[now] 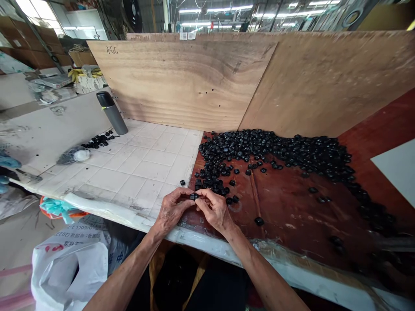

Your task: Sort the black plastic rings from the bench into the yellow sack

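Near the front edge of the bench, both hands meet over one small black plastic part point(193, 196). My left hand point(171, 209) pinches it from the left between thumb and fingertips. From the other side, my right hand point(214, 209) grips the same part with thumb and forefinger. Its exact kind is too small to make out. Just behind the fingers lies a cluster of similar black parts point(215, 183), which runs into a large heap point(292, 151) along the wooden board. One loose part point(182, 182) rests on the white tiles left of the cluster.
A grey flask point(115, 114) stands at the back left, near scattered black pieces point(99, 141) and a clear plastic bag point(73, 154). The plywood board point(181, 82) closes off the back. Below the bench edge are a white sack point(69, 263) and an open dark container point(175, 276).
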The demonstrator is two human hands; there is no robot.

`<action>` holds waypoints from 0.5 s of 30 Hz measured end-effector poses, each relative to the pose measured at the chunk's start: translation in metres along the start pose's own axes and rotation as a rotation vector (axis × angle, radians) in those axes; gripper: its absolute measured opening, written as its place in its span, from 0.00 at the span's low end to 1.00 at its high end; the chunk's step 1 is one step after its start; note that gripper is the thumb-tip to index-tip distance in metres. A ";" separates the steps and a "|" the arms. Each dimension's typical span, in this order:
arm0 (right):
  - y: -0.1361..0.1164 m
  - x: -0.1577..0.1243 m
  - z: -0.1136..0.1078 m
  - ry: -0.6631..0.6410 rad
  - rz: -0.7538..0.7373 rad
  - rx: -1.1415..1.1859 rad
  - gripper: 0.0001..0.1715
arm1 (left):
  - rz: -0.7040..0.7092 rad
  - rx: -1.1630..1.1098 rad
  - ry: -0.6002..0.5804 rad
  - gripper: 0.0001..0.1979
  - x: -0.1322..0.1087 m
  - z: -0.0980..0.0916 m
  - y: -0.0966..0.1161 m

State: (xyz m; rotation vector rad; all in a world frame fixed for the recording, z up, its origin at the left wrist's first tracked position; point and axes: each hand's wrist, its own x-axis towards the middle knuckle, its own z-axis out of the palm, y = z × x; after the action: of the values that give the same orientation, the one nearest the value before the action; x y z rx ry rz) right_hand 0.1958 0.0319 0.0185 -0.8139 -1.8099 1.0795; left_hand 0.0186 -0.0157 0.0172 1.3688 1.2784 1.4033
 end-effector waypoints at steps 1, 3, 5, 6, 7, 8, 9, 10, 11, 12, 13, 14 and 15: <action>0.001 0.000 0.000 -0.015 -0.010 -0.006 0.10 | 0.003 0.007 -0.001 0.11 0.000 0.000 0.000; 0.005 -0.001 0.001 -0.020 -0.043 -0.073 0.10 | 0.029 0.049 -0.010 0.10 0.000 -0.002 0.000; 0.011 -0.001 0.003 0.002 -0.096 -0.200 0.16 | 0.064 0.097 -0.033 0.09 0.000 -0.002 0.002; 0.013 -0.001 0.004 0.018 -0.125 -0.267 0.20 | 0.073 0.109 -0.048 0.09 0.000 -0.003 0.003; 0.014 -0.001 0.005 0.035 -0.146 -0.322 0.23 | 0.070 0.111 -0.057 0.09 0.000 -0.002 0.004; 0.015 -0.001 0.006 0.057 -0.154 -0.355 0.23 | 0.052 0.103 -0.058 0.09 0.000 -0.002 0.005; 0.015 -0.001 0.006 0.081 -0.154 -0.363 0.22 | 0.023 0.084 -0.048 0.09 0.001 -0.001 0.005; 0.013 -0.001 0.006 0.096 -0.152 -0.347 0.19 | -0.011 0.054 -0.027 0.09 0.001 -0.001 0.005; 0.012 -0.001 0.006 0.098 -0.158 -0.314 0.16 | -0.045 0.019 0.000 0.10 0.001 0.000 0.004; 0.010 -0.001 0.005 0.088 -0.173 -0.275 0.14 | -0.075 -0.016 0.022 0.11 0.002 0.000 0.002; 0.008 -0.001 0.005 0.068 -0.190 -0.242 0.15 | -0.099 -0.046 0.037 0.11 0.002 0.000 0.001; 0.007 -0.001 0.004 0.049 -0.201 -0.225 0.14 | -0.115 -0.068 0.042 0.12 0.002 0.000 -0.001; 0.006 -0.001 0.004 0.036 -0.196 -0.228 0.14 | -0.126 -0.083 0.038 0.12 0.002 0.000 -0.002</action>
State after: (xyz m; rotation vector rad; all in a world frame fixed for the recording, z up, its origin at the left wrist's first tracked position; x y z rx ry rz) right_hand 0.1934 0.0324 0.0122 -0.7640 -1.9600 0.7388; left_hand 0.0180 -0.0134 0.0152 1.1910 1.2940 1.3860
